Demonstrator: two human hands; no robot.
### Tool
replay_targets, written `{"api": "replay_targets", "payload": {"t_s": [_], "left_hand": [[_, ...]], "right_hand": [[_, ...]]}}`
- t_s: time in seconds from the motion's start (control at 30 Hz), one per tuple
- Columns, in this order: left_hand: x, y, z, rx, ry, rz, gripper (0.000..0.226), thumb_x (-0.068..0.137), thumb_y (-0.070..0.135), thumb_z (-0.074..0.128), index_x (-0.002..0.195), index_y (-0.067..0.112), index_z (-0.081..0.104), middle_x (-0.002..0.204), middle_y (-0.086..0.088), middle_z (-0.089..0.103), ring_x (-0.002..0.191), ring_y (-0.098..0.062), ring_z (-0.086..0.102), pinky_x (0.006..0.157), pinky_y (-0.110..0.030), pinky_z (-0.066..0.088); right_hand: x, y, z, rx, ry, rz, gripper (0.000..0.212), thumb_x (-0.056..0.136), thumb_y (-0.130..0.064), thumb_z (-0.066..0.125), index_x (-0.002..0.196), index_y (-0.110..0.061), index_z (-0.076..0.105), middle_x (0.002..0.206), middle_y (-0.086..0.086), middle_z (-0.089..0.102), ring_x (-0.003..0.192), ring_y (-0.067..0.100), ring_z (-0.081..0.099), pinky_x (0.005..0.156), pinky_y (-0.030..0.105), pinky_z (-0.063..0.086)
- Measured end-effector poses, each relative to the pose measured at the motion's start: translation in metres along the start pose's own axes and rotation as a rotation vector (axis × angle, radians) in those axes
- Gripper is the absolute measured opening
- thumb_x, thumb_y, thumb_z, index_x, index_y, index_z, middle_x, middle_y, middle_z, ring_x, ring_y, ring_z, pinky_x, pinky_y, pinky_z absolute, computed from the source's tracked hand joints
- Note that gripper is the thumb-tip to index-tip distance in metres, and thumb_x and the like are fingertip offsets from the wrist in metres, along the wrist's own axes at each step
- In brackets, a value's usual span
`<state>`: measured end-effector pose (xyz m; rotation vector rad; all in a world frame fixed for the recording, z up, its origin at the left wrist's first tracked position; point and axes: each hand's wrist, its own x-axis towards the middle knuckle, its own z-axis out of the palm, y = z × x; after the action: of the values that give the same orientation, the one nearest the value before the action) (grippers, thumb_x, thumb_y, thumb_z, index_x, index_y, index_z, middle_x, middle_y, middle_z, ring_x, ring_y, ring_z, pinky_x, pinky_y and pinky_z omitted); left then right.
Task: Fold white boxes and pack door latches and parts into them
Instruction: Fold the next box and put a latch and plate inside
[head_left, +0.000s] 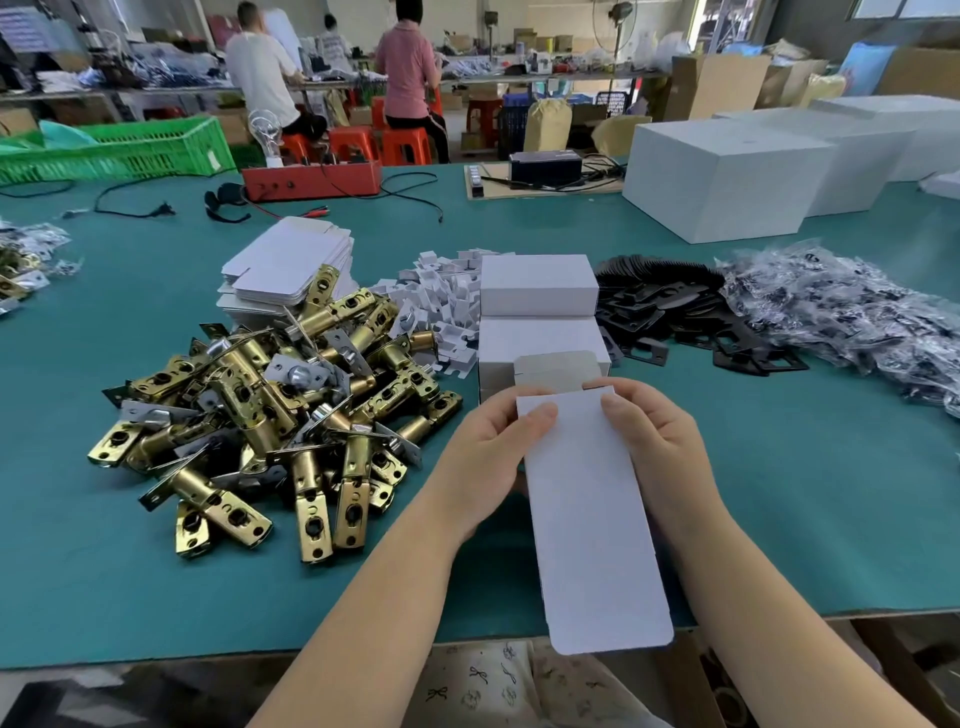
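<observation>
Over the near edge of the green counter (156, 597), two bare hands hold a flat white box (587, 519) that is not folded yet. The left hand (493, 457) grips its top left side, with the thumb curled on the front and the fingers tucked behind. The right hand (654, 441) grips the top right side the same way. A grey flap (556, 369) at the top of the box bends away from the person. The long bottom end of the box hangs out past the counter's edge.

Just behind the hands sit two folded white boxes (537, 312), one in front of the other. To their left lies a big heap of gold door latches (270, 415), all jumbled up. Behind the latches is a stack of flat white boxes (291, 265), and beside it a pile of small white card pieces (436, 301). To the right of the folded boxes lies a pile of black metal plates (670, 312). Farther right is a heap of little clear bags (841, 317) with dark parts inside.

At the back of the counter are a red box with wires (311, 179), a green crate (119, 150) and large white blocks (727, 176). Far away, people sit on orange stools (379, 143) at another bench.
</observation>
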<state>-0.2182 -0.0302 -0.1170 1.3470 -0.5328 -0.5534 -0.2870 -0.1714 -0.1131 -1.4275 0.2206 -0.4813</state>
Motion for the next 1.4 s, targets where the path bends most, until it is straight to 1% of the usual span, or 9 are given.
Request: {"api": "replay_targets", "payload": {"t_s": [0.3, 0.5, 0.6, 0.73, 0.83, 0.93, 1.07, 1.2, 1.4], "left_hand": [[-0.003, 0.004, 0.002, 0.034, 0.029, -0.015, 0.022, 0.101, 0.022, 0.050, 0.097, 0.013, 0.070, 0.083, -0.003, 0.067, 0.076, -0.017, 0.061, 0.062, -0.027, 0.050], [-0.001, 0.005, -0.008, -0.261, -0.047, -0.002, 0.048, 0.089, 0.036, 0.059, 0.136, 0.023, 0.052, 0.123, -0.009, 0.066, 0.103, -0.025, 0.066, 0.085, -0.042, 0.056], [0.000, 0.008, -0.014, -0.242, -0.093, -0.044, 0.039, 0.088, 0.013, 0.049, 0.119, 0.027, 0.068, 0.118, -0.006, 0.069, 0.097, -0.023, 0.065, 0.071, -0.033, 0.054], [0.000, 0.004, -0.012, -0.375, -0.164, 0.035, 0.033, 0.079, 0.012, 0.061, 0.107, 0.023, 0.075, 0.109, -0.006, 0.072, 0.097, -0.026, 0.067, 0.074, -0.039, 0.057], [-0.002, -0.001, -0.008, -0.162, -0.155, 0.098, 0.049, 0.071, -0.003, 0.065, 0.109, 0.027, 0.070, 0.108, -0.005, 0.072, 0.095, -0.022, 0.069, 0.075, -0.032, 0.057], [-0.001, -0.003, -0.002, -0.083, -0.106, 0.150, 0.044, 0.068, 0.012, 0.076, 0.109, 0.028, 0.068, 0.105, -0.003, 0.073, 0.095, -0.021, 0.069, 0.076, -0.032, 0.057], [0.004, 0.001, -0.007, -0.292, 0.147, 0.180, 0.013, 0.076, 0.031, 0.077, 0.087, 0.024, 0.078, 0.087, -0.008, 0.074, 0.077, -0.022, 0.073, 0.063, -0.031, 0.058], [0.006, 0.004, -0.012, -0.371, 0.277, 0.159, 0.028, 0.073, 0.021, 0.076, 0.098, 0.015, 0.065, 0.081, -0.008, 0.073, 0.064, -0.023, 0.071, 0.053, -0.029, 0.057], [0.003, 0.001, -0.010, -0.321, 0.248, 0.138, 0.048, 0.055, 0.025, 0.075, 0.101, 0.019, 0.065, 0.095, -0.007, 0.073, 0.082, -0.029, 0.071, 0.058, -0.033, 0.057]], "right_hand": [[0.002, 0.003, -0.002, -0.035, -0.044, 0.022, 0.017, 0.077, -0.030, 0.055, 0.063, -0.021, 0.059, 0.057, -0.008, 0.055, 0.050, 0.006, 0.046, 0.049, 0.018, 0.039], [0.006, 0.006, -0.008, 0.175, 0.038, -0.082, 0.021, 0.095, -0.019, 0.052, 0.077, -0.018, 0.062, 0.066, -0.009, 0.062, 0.059, 0.005, 0.056, 0.053, 0.019, 0.047], [0.008, 0.003, -0.008, 0.359, 0.075, -0.102, 0.016, 0.083, -0.030, 0.056, 0.078, -0.019, 0.067, 0.069, -0.009, 0.068, 0.060, 0.003, 0.063, 0.053, 0.017, 0.050], [0.016, 0.002, -0.014, 0.528, 0.204, -0.072, 0.023, 0.079, -0.032, 0.057, 0.093, -0.014, 0.061, 0.084, -0.006, 0.074, 0.074, 0.008, 0.070, 0.066, 0.023, 0.057], [0.018, 0.004, -0.017, 0.537, 0.256, -0.079, 0.019, 0.078, -0.031, 0.060, 0.087, -0.015, 0.055, 0.076, -0.010, 0.072, 0.067, 0.006, 0.068, 0.064, 0.021, 0.056], [0.014, 0.007, -0.014, 0.318, 0.246, -0.123, 0.026, 0.069, -0.035, 0.070, 0.079, -0.017, 0.054, 0.073, -0.006, 0.067, 0.067, 0.007, 0.065, 0.066, 0.026, 0.056], [0.004, 0.009, -0.006, -0.096, 0.231, -0.253, 0.022, 0.068, -0.051, 0.078, 0.075, -0.035, 0.065, 0.102, -0.006, 0.060, 0.088, 0.015, 0.063, 0.071, 0.028, 0.055], [0.002, 0.009, -0.004, 0.027, 0.225, -0.321, 0.036, 0.082, -0.035, 0.067, 0.109, -0.037, 0.045, 0.090, -0.010, 0.065, 0.060, 0.010, 0.062, 0.056, 0.023, 0.052], [0.013, 0.009, -0.014, 0.043, 0.279, -0.087, 0.046, 0.088, -0.028, 0.068, 0.127, -0.024, 0.045, 0.072, -0.008, 0.072, 0.058, 0.004, 0.062, 0.047, 0.019, 0.048]]}}
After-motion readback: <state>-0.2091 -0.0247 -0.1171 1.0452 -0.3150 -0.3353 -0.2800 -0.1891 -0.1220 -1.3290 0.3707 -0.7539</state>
